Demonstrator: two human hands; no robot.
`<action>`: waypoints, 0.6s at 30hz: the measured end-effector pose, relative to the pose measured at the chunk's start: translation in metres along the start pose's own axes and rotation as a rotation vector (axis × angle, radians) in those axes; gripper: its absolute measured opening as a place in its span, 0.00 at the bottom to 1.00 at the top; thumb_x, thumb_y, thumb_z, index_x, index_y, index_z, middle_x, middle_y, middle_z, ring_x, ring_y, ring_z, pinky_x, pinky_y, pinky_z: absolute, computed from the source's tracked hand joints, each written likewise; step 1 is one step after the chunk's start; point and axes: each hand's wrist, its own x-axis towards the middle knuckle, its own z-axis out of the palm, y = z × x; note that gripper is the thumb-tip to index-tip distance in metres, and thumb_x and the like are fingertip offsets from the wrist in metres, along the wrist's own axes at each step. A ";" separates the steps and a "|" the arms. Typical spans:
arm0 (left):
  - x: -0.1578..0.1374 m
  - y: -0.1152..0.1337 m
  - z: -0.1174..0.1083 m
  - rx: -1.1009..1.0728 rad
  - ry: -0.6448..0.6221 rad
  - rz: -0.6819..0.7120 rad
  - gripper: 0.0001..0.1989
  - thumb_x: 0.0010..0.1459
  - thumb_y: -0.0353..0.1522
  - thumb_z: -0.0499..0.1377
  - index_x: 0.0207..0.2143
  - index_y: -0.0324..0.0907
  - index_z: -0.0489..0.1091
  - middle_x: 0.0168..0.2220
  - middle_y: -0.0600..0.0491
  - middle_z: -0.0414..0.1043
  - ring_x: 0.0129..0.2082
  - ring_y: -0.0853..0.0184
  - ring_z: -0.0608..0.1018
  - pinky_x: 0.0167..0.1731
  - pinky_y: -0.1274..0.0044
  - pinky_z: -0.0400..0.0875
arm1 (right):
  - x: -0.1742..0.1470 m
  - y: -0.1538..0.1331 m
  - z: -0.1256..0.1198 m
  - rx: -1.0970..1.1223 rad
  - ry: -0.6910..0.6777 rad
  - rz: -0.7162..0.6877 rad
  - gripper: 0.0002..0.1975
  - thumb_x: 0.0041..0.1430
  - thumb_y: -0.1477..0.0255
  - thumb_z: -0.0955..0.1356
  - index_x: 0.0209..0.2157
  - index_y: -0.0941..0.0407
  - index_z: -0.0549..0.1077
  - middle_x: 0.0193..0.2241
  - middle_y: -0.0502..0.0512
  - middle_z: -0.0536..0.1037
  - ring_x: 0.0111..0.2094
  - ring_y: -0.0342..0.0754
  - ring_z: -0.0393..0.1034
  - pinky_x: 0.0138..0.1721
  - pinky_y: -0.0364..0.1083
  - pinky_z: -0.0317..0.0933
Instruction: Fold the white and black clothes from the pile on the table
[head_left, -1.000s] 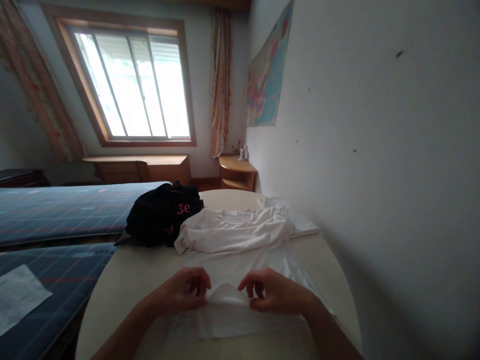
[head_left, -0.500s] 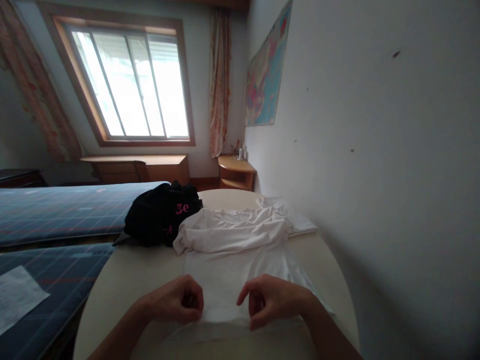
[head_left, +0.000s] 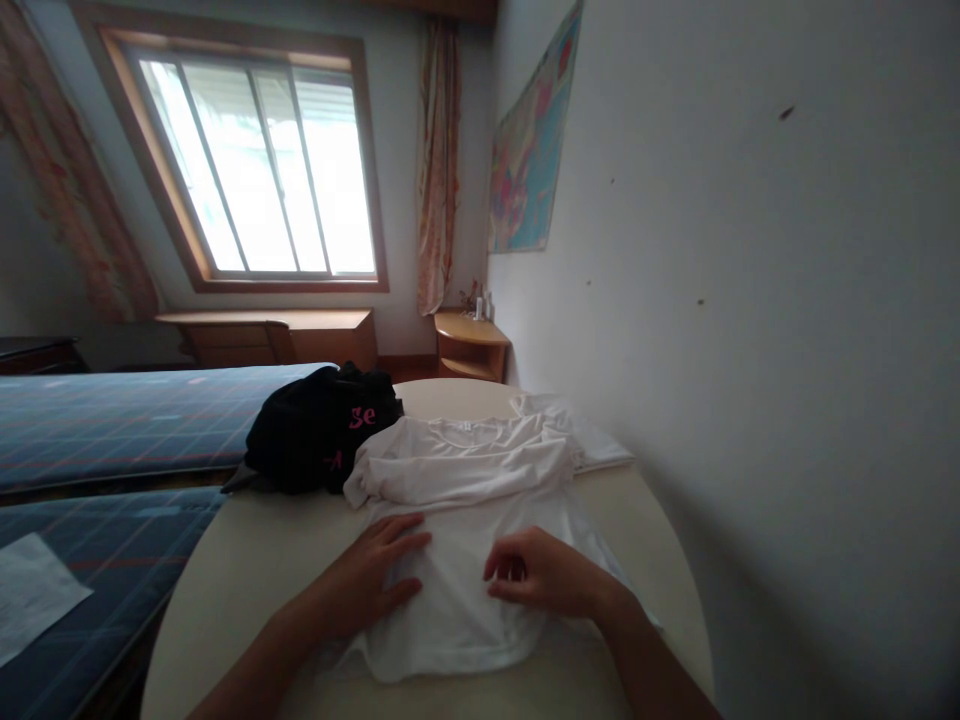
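A white T-shirt [head_left: 450, 630] lies on the round cream table [head_left: 225, 590], its neckline away from me. Its upper part is bunched in folds, while the lower part spreads flat toward me. My left hand [head_left: 375, 575] rests open on the shirt's left side, fingers apart. Over the right side of the shirt, my right hand [head_left: 544, 572] is closed, with its fingers curled and the thumb close to the forefinger. I see no cloth between those fingertips.
A black garment with pink letters [head_left: 322, 430] is heaped at the table's back left. Folded white cloth [head_left: 600, 445] lies at the back right, near the wall [head_left: 750, 400]. Blue plaid mattresses [head_left: 150, 420] flank the table's left, one with a paper sheet [head_left: 37, 590] on it.
My left hand has opened from a pinch and moved slightly up onto the shirt. My right hand has risen a little, its fingers still curled. The shirt's hem now lies nearer to me.
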 end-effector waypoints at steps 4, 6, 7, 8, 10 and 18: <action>-0.001 -0.032 0.007 0.173 0.113 -0.035 0.22 0.64 0.36 0.58 0.60 0.49 0.67 0.63 0.47 0.65 0.62 0.54 0.68 0.62 0.59 0.62 | -0.001 -0.002 -0.002 -0.027 0.084 -0.017 0.07 0.55 0.69 0.70 0.33 0.58 0.79 0.24 0.49 0.76 0.26 0.41 0.67 0.28 0.39 0.57; -0.001 -0.045 0.006 0.216 0.152 -0.090 0.20 0.64 0.35 0.57 0.58 0.47 0.70 0.60 0.46 0.69 0.60 0.54 0.71 0.61 0.57 0.63 | -0.002 -0.001 -0.002 -0.015 0.067 -0.028 0.07 0.53 0.70 0.71 0.33 0.58 0.79 0.26 0.49 0.77 0.27 0.41 0.67 0.30 0.39 0.58; -0.001 -0.050 0.004 0.224 0.163 -0.112 0.19 0.64 0.34 0.57 0.57 0.46 0.71 0.59 0.46 0.70 0.58 0.54 0.72 0.60 0.57 0.64 | -0.002 0.000 -0.003 -0.015 0.046 -0.025 0.07 0.52 0.69 0.72 0.33 0.57 0.79 0.26 0.49 0.77 0.27 0.41 0.67 0.30 0.39 0.58; 0.000 -0.052 0.002 0.224 0.175 -0.123 0.19 0.63 0.32 0.57 0.56 0.46 0.72 0.58 0.46 0.71 0.57 0.54 0.73 0.60 0.58 0.65 | -0.002 0.000 -0.003 -0.022 0.022 -0.020 0.09 0.50 0.68 0.74 0.33 0.57 0.79 0.26 0.48 0.76 0.27 0.41 0.66 0.30 0.39 0.57; 0.001 -0.050 -0.003 0.197 0.205 -0.099 0.18 0.62 0.30 0.56 0.54 0.46 0.73 0.56 0.46 0.73 0.55 0.56 0.75 0.58 0.60 0.68 | -0.003 0.000 -0.003 -0.052 -0.007 -0.015 0.13 0.45 0.68 0.77 0.34 0.57 0.79 0.28 0.48 0.76 0.28 0.41 0.65 0.29 0.39 0.57; 0.007 0.023 -0.020 -0.021 0.171 0.142 0.07 0.62 0.34 0.58 0.43 0.45 0.72 0.43 0.48 0.77 0.43 0.64 0.78 0.46 0.73 0.72 | 0.002 0.010 0.001 0.027 0.040 -0.031 0.09 0.53 0.75 0.69 0.38 0.56 0.77 0.31 0.49 0.79 0.31 0.43 0.71 0.34 0.39 0.61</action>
